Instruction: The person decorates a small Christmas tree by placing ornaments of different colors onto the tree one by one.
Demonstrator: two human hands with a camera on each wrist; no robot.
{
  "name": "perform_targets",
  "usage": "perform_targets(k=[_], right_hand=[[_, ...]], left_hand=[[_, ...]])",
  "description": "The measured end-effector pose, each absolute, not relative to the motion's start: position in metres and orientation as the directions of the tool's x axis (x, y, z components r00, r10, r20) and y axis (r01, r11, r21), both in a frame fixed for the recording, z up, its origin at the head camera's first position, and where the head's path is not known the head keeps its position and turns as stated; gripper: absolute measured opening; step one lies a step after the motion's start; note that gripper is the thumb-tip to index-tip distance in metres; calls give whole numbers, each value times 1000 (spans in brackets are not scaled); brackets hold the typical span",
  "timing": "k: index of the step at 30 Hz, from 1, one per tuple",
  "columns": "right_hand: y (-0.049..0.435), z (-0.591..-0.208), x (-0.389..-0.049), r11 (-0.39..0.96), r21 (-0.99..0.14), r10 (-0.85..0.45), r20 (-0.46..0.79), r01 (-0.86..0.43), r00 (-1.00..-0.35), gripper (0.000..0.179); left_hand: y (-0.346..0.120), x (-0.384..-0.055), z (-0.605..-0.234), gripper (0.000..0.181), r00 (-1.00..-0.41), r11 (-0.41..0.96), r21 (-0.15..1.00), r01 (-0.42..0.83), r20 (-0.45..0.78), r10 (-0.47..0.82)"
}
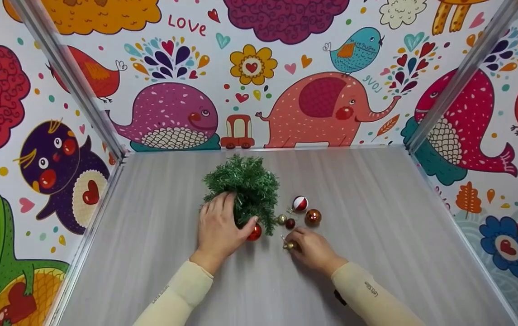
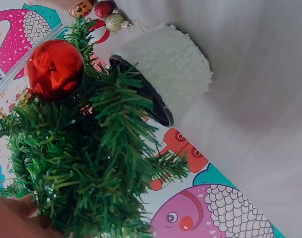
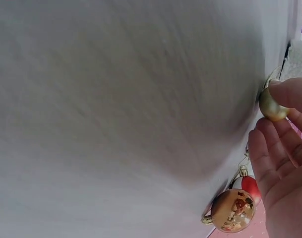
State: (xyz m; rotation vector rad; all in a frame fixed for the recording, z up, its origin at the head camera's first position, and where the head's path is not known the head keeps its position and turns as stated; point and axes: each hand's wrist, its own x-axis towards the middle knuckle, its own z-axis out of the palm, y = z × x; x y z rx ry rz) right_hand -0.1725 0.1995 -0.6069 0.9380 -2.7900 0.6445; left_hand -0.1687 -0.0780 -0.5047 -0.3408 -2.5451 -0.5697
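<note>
A small green artificial Christmas tree [image 1: 252, 181] stands on the table, its white snowy base [image 2: 168, 67] with a dark rim visible in the left wrist view. My left hand [image 1: 218, 228] holds the tree by its branches, with some fingertips hidden in the green. A shiny red bauble [image 1: 254, 232] hangs on the tree beside my left thumb. Close to the tabletop, my right hand [image 1: 315, 251] pinches a matte gold bauble [image 3: 272, 106] between thumb and fingers; its hanging loop shows. The other right fingers extend below it in the right wrist view.
Just beyond my right hand lie a red-and-white bauble [image 1: 300, 203], a copper bauble [image 1: 313, 217], a small glittery gold bauble [image 1: 282, 219] and a small dark red bauble [image 1: 290, 223]. Cartoon-printed walls with metal rails [image 1: 449, 86] enclose the grey table [image 1: 159, 190] at back and sides.
</note>
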Motion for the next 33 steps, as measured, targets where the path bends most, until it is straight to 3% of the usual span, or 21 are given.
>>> perform_targets(k=[23,33], right_hand=[[200,-607,-173,732,-369,-522,237,-573,-819,22],[201,-608,-173,725,-374,-524,245,-578,-816,21]], left_hand=[[-96,-173,-496,74,-820,861,262,436,509,260],[-100,-173,-497,65,-797,832,271,483,530,290]])
